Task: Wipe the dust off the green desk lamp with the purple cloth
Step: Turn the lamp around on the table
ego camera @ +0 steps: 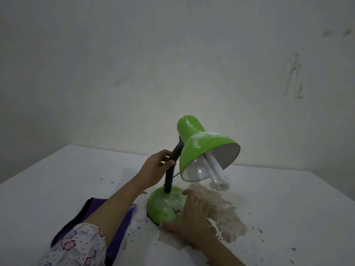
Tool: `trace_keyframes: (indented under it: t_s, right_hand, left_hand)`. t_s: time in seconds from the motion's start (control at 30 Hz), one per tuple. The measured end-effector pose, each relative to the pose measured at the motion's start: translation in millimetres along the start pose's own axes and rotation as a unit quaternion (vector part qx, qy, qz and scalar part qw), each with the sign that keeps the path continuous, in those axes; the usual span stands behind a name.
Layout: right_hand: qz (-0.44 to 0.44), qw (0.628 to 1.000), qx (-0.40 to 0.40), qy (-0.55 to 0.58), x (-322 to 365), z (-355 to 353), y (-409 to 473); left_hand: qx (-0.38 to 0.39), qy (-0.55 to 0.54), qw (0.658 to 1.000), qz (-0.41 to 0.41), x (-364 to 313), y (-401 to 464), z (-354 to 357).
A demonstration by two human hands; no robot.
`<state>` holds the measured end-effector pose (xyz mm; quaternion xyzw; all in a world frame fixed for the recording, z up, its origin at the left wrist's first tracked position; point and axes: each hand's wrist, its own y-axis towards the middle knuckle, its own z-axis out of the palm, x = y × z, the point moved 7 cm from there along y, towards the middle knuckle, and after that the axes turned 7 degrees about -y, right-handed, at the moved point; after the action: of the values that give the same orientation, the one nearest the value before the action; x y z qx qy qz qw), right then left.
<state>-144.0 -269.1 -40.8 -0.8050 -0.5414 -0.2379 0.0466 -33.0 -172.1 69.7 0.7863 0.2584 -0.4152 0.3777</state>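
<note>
The green desk lamp [199,148] stands on a white table [57,179], its shade tilted to the right with white dust on top. Dust also speckles its round green base [163,204]. My left hand [153,169] grips the lamp's dark flexible neck [171,173] halfway up. My right hand [192,221] rests on the right edge of the base, thumb and fingers spread around the rim. The purple cloth [119,227] lies flat on the table to the left of the base, partly under my left forearm. Neither hand touches it.
A brown stain [226,214] spreads over the table right of the base, with dark specks scattered around. The bulb [217,173] sticks out below the shade, close to the table. A marked white wall [172,64] rises behind the table's far edge.
</note>
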Motion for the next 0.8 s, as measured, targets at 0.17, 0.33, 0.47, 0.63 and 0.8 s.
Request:
trace_keyframes:
  t_s: [0.17, 0.33, 0.47, 0.63, 0.8]
  right_hand:
    - [-0.075, 0.995, 0.059, -0.014, -11, -13, 14]
    - [-0.117, 0.985, 0.125, -0.027, -26, -26, 28]
    - [-0.128, 0.981, 0.14, -0.029, -24, -28, 30]
    - [-0.125, 0.982, 0.14, -0.006, -25, -25, 25]
    - [-0.124, 0.983, 0.136, 0.012, -22, -28, 22]
  left_hand:
    - [-0.049, 0.024, 0.998, 0.018, -5, -1, 1]
    - [-0.08, 0.026, 0.996, 0.015, -10, -7, 9]
    - [-0.09, 0.039, 0.995, 0.022, -11, -9, 9]
    - [-0.072, 0.025, 0.997, 0.027, -10, -6, 10]
    - [-0.01, 0.025, 0.998, 0.05, -5, -9, 7]
